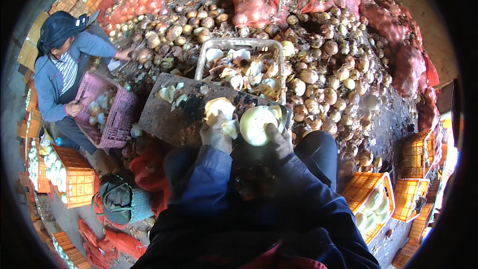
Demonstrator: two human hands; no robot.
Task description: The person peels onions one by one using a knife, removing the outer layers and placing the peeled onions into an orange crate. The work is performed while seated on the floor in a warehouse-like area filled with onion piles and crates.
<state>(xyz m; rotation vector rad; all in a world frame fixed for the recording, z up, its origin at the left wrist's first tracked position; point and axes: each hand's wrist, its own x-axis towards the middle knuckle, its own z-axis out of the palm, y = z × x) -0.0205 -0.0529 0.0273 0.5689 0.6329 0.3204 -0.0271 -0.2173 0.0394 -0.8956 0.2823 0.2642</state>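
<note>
My left hand (217, 134), in a dirty glove, is closed on a piece of pale onion peel (220, 109) above the near edge of a dark, soiled board (175, 119). Just right of it, my right hand (279, 140), gloved as well, holds a peeled white onion (257, 125). A curved metal blade (284, 116) shows beside the right fingers; its handle is hidden. Onion scraps lie on the board. Beyond it stands a pale plastic crate (278, 50) with onion skins and pieces in it.
Loose onions (310, 76) cover the floor ahead and right, backed by red mesh sacks (254, 7). At left a co-worker (61, 67) sits by a pink crate (115, 119). Orange crates (80, 186) with peeled onions stand at left; another orange crate (368, 183) stands near my right knee.
</note>
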